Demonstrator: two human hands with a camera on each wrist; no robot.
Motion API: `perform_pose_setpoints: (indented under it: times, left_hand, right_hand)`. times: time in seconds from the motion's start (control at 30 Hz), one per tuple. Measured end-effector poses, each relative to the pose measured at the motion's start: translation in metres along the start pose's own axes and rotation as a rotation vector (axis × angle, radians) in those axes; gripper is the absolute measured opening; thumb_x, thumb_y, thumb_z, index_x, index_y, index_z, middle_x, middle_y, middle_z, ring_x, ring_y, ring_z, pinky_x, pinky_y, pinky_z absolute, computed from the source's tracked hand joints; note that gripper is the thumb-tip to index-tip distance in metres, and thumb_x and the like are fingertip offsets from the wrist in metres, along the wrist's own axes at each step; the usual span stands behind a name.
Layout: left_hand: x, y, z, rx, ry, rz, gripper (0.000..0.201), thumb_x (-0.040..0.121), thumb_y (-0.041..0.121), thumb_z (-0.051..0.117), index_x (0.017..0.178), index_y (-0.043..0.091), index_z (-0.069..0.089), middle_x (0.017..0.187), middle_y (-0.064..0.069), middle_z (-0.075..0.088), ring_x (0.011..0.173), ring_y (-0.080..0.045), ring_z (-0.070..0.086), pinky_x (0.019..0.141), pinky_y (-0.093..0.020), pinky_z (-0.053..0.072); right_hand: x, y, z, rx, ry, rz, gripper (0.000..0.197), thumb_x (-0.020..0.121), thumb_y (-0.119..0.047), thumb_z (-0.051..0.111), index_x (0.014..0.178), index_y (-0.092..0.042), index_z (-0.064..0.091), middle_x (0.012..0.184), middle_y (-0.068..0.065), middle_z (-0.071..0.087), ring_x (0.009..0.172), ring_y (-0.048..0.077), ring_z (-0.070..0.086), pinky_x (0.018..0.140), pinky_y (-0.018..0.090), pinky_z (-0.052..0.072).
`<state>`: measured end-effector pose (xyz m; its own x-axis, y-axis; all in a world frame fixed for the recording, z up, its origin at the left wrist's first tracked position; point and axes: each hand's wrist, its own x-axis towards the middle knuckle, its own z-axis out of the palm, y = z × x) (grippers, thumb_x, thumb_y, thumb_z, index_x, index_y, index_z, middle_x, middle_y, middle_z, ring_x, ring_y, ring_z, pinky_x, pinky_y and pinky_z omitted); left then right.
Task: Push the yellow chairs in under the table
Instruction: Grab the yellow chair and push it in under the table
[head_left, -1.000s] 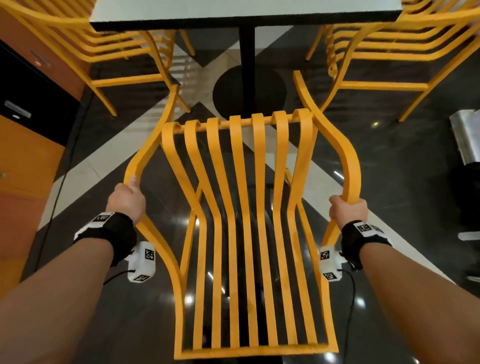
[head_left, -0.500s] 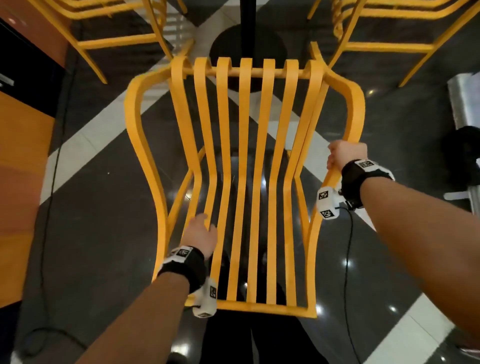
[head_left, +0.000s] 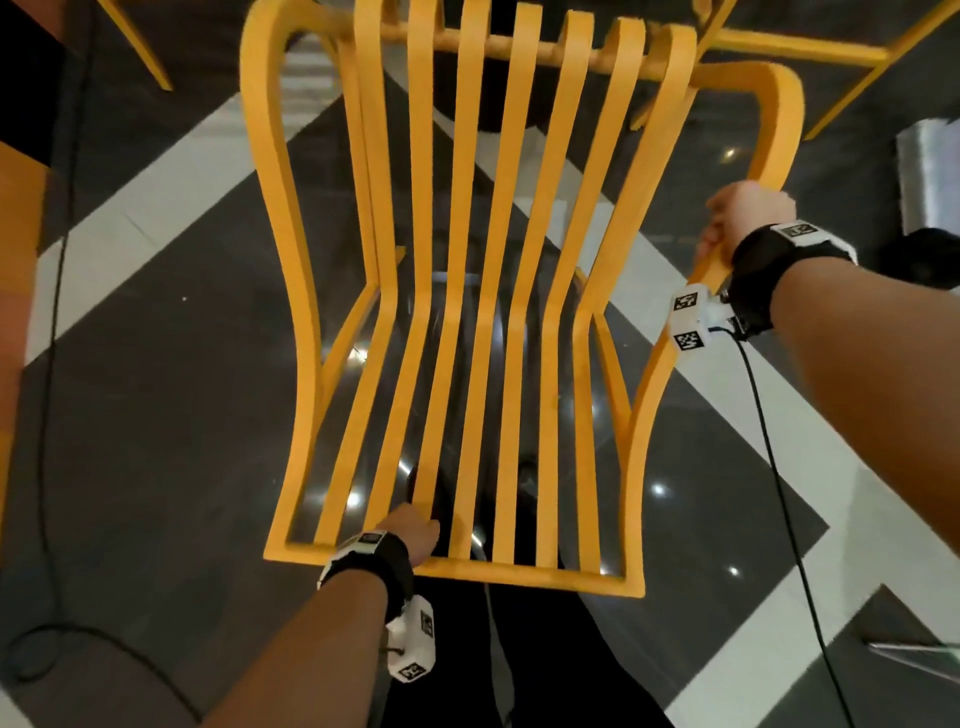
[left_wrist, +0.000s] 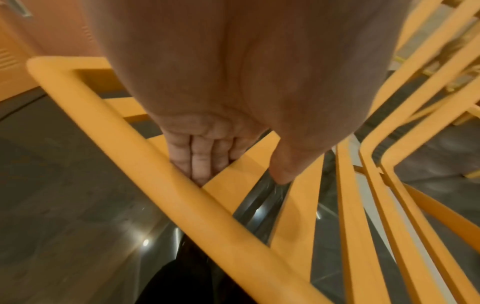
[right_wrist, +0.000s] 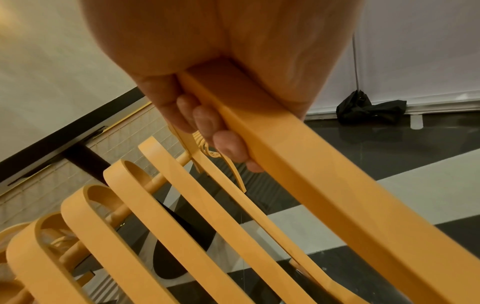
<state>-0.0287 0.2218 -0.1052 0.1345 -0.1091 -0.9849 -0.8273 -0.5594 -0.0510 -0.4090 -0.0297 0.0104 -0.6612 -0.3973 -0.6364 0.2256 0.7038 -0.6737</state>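
Chair (head_left: 483, 312): yellow, slatted, held between both hands over the dark floor (head_left: 156, 415).
Right hand (head_left: 743, 218): wrapped tight round the side frame (right_wrist: 311, 154).
Left hand (head_left: 413, 535): at the near rail (left_wrist: 155, 164), fingers (left_wrist: 200, 158) and thumb straddling one slat (left_wrist: 233, 174).
Advice: firm up the left grip and keep the chair level before carrying it.
Writing: none readable; the wristbands (head_left: 763, 260) carry only coded squares.

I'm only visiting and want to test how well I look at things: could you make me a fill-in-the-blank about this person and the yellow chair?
1. The right hand is curled round the yellow chair's curved ___.
2. The left hand grips one of the chair's long, narrow ___.
3. Each wrist wears a ___ band.
Missing words: armrest; slats; black.
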Motion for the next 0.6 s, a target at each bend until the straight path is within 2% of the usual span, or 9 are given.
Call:
perform_pose_setpoints:
  times: [0.07, 0.13, 0.2, 0.23, 0.3, 0.37, 0.43, 0.5, 0.6]
  left_hand:
    - [0.002, -0.001, -0.001, 0.037, 0.001, 0.022, 0.071, 0.097, 0.046, 0.045, 0.151, 0.005, 0.028, 0.131, -0.013, 0.058, 0.102, -0.027, 0.062, 0.077, -0.034, 0.046]
    - [0.000, 0.000, -0.001, 0.069, 0.004, 0.041, 0.067, 0.095, 0.046, 0.049, 0.147, 0.006, 0.035, 0.126, -0.013, 0.061, 0.104, -0.028, 0.063, 0.078, -0.036, 0.049]
    - [-0.009, 0.002, -0.003, 0.096, 0.017, 0.054, 0.068, 0.092, 0.050, 0.053, 0.143, 0.007, 0.041, 0.133, -0.015, 0.059, 0.112, -0.031, 0.063, 0.088, -0.041, 0.051]
    - [-0.015, 0.004, -0.006, 0.112, 0.031, 0.074, 0.069, 0.090, 0.052, 0.054, 0.141, 0.007, 0.044, 0.136, -0.016, 0.058, 0.117, -0.033, 0.061, 0.093, -0.042, 0.050]
    - [-0.034, 0.013, -0.015, 0.137, 0.068, 0.118, 0.077, 0.087, 0.058, 0.056, 0.141, 0.005, 0.046, 0.142, -0.018, 0.054, 0.125, -0.035, 0.058, 0.099, -0.044, 0.047]
    - [-0.058, 0.024, -0.028, 0.170, 0.082, 0.148, 0.102, 0.081, 0.070, 0.055, 0.153, 0.003, 0.028, 0.154, -0.016, 0.042, 0.133, -0.035, 0.050, 0.105, -0.042, 0.045]
    - [-0.083, 0.036, -0.042, 0.236, 0.136, 0.206, 0.124, 0.071, 0.083, 0.051, 0.158, 0.005, 0.007, 0.161, -0.013, 0.031, 0.139, -0.033, 0.043, 0.108, -0.039, 0.041]
    - [-0.111, 0.052, -0.057, 0.288, 0.224, 0.247, 0.136, 0.061, 0.090, 0.049, 0.158, 0.008, 0.003, 0.162, -0.012, 0.029, 0.141, -0.034, 0.040, 0.112, -0.043, 0.037]
    - [-0.141, 0.077, -0.080, 0.411, 0.315, 0.310, 0.140, 0.056, 0.092, 0.053, 0.158, 0.009, 0.006, 0.160, -0.011, 0.032, 0.141, -0.034, 0.040, 0.112, -0.046, 0.038]
  right_hand:
    - [0.001, -0.002, -0.003, -0.033, 0.020, -0.011, 0.018, 0.090, -0.011, 0.047, 0.072, -0.010, 0.052, 0.042, 0.000, 0.042, 0.028, 0.018, 0.043, 0.040, 0.028, 0.041]
    - [-0.006, 0.000, -0.007, -0.124, 0.013, -0.100, 0.010, 0.087, -0.017, 0.055, 0.085, -0.008, 0.058, 0.055, 0.005, 0.054, 0.037, 0.017, 0.057, 0.043, 0.029, 0.050]
    - [-0.013, 0.011, -0.014, -0.341, 0.015, -0.162, 0.038, 0.079, -0.033, 0.061, 0.108, -0.008, 0.059, 0.089, 0.013, 0.067, 0.078, 0.027, 0.072, 0.071, 0.040, 0.060]
    - [-0.024, 0.019, -0.019, -0.489, 0.012, -0.184, 0.059, 0.077, -0.040, 0.063, 0.126, -0.008, 0.052, 0.112, 0.015, 0.066, 0.102, 0.034, 0.067, 0.087, 0.047, 0.056]
    - [-0.055, 0.045, -0.032, -0.708, -0.102, -0.211, 0.079, 0.084, -0.043, 0.062, 0.149, -0.014, 0.028, 0.142, 0.015, 0.051, 0.125, 0.038, 0.053, 0.102, 0.048, 0.045]
    - [-0.089, 0.075, -0.044, -0.903, -0.287, -0.240, 0.077, 0.091, -0.042, 0.058, 0.154, -0.017, 0.022, 0.153, 0.014, 0.041, 0.135, 0.036, 0.045, 0.107, 0.044, 0.039]
    - [-0.119, 0.103, -0.055, -1.143, -0.498, -0.222, 0.069, 0.093, -0.048, 0.053, 0.152, -0.022, 0.031, 0.156, 0.009, 0.038, 0.139, 0.031, 0.041, 0.110, 0.039, 0.036]
    - [-0.147, 0.117, -0.063, -1.391, -0.674, -0.158, 0.070, 0.089, -0.065, 0.045, 0.146, -0.025, 0.044, 0.155, 0.004, 0.041, 0.140, 0.027, 0.041, 0.112, 0.038, 0.034]
    - [-0.169, 0.122, -0.074, -1.647, -0.719, -0.223, 0.118, 0.051, -0.102, 0.021, 0.138, -0.031, 0.054, 0.158, 0.004, 0.034, 0.141, 0.031, 0.036, 0.113, 0.051, 0.033]
